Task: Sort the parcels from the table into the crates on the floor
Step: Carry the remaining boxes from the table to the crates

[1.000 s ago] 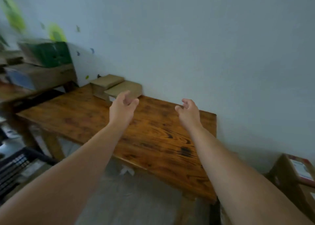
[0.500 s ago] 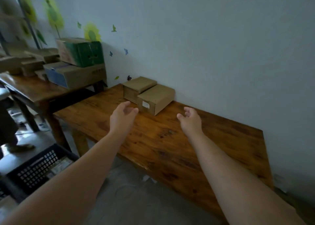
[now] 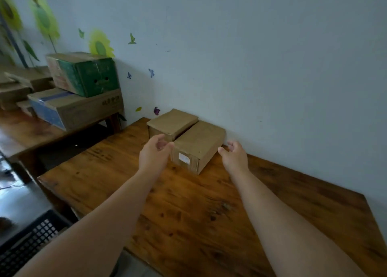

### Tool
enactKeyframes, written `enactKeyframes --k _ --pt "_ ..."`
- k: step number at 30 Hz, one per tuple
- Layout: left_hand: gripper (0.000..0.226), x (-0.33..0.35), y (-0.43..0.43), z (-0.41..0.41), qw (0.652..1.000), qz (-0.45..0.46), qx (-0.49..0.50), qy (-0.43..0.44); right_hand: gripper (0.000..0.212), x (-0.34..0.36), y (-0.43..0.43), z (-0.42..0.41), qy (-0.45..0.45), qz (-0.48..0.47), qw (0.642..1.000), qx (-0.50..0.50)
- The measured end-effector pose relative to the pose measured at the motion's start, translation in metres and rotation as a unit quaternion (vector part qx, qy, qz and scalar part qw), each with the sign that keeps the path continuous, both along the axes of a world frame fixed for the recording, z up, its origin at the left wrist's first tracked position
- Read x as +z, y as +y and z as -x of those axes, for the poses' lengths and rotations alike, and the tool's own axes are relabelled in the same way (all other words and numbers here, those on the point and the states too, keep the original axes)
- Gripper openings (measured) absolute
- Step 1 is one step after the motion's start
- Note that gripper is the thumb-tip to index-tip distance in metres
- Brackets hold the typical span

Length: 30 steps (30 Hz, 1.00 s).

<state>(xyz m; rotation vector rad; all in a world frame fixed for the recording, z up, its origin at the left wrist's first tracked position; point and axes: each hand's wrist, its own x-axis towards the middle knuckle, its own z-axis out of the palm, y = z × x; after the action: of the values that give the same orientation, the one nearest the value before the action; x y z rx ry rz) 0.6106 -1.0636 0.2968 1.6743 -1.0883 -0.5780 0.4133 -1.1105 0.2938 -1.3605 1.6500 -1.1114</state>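
Two brown cardboard parcels stand side by side against the wall on the wooden table (image 3: 188,203). The nearer parcel (image 3: 199,142) has a small white label on its front face; the farther parcel (image 3: 172,121) sits just left of it. My left hand (image 3: 155,153) hovers at the nearer parcel's left front corner, fingers relaxed, holding nothing. My right hand (image 3: 234,156) hovers just right of that parcel, fingers loosely curved and empty. Neither hand clearly touches the parcel.
A black plastic crate (image 3: 27,243) sits on the floor at the lower left. A second table on the left carries a green box (image 3: 85,73) stacked on a brown and blue box (image 3: 73,109), with more cartons behind. The wall runs close behind the parcels.
Both hands have reached forward and now flank the nearer parcel. The view has swung left and closer, so the parcels sit nearer the centre.
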Motion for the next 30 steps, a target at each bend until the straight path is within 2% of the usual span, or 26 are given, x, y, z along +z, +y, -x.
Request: enactKeyframes --k 7,14,18,24,27,30 --pt "0.046 -0.037 -0.073 -0.042 0.999 -0.032 -0.019 0.017 0.047 -0.028 -0.057 -0.035 0.023 -0.029 0.999 -0.024" --pt "0.047 -0.077 -0.157 -0.083 0.988 -0.097 -0.116 -0.007 0.049 -0.065 -0.103 -0.072 0.029 -0.089 0.988 -0.122" --pt "0.052 -0.099 -0.199 -0.101 0.969 -0.163 -0.185 -0.035 0.054 -0.086 -0.124 -0.095 0.017 -0.14 0.975 -0.174" --pt "0.054 -0.133 -0.225 -0.106 0.934 -0.241 -0.263 -0.024 0.065 -0.113 -0.142 -0.115 -0.001 -0.233 0.946 -0.225" --pt "0.052 -0.143 -0.231 -0.104 0.92 -0.261 -0.292 0.005 0.067 -0.124 -0.147 -0.119 -0.015 -0.268 0.937 -0.223" --pt "0.049 -0.148 -0.234 -0.098 0.903 -0.282 -0.322 0.044 0.061 -0.13 -0.152 -0.121 -0.045 -0.275 0.937 -0.211"
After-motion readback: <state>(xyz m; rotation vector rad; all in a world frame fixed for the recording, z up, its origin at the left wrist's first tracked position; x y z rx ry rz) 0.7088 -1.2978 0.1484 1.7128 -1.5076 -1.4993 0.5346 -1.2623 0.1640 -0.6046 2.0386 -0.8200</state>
